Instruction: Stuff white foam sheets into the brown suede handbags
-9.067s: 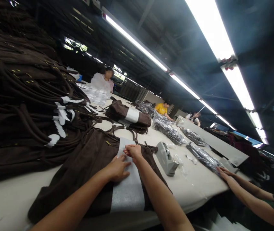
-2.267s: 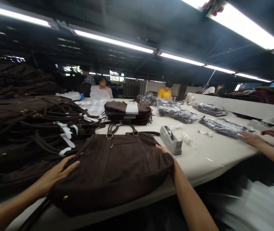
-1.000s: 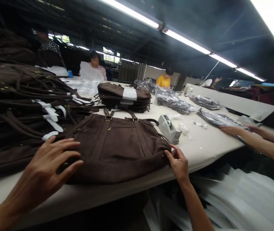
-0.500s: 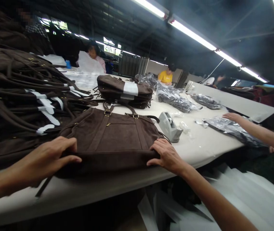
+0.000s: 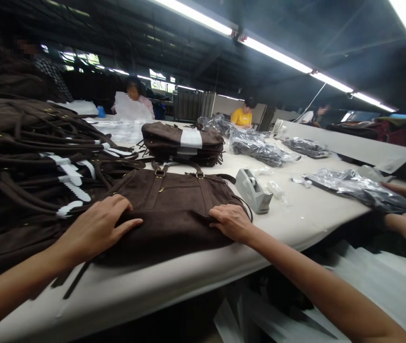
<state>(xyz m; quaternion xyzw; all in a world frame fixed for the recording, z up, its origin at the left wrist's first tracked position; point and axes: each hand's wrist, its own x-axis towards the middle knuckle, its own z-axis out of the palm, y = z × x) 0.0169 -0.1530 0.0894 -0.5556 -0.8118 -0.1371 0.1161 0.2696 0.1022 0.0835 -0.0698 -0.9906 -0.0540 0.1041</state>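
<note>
A dark brown bag (image 5: pixel 177 193) lies on the white table (image 5: pixel 295 214), its handles and buckles toward the far side. My left hand (image 5: pixel 99 226) grips the near left edge of the bag, thumb on the near face and fingers over the top. At the near right edge, my right hand (image 5: pixel 231 221) pinches the bag's edge between thumb and curled fingers. Between the two hands the near side of the bag bulges out over the table's edge.
Many brown bags (image 5: pixel 17 190) are piled at the left. Behind lie stacked bags with a white band (image 5: pixel 191 139). A grey tape dispenser (image 5: pixel 254 190) stands right of the bag. A co-worker's hands touch a plastic-wrapped bag (image 5: pixel 356 186) at the right.
Both my hands have moved closer together along the bag's near edge, and the material between them has puckered. At the right, the co-worker's hands have moved down to the wrapped bag.
</note>
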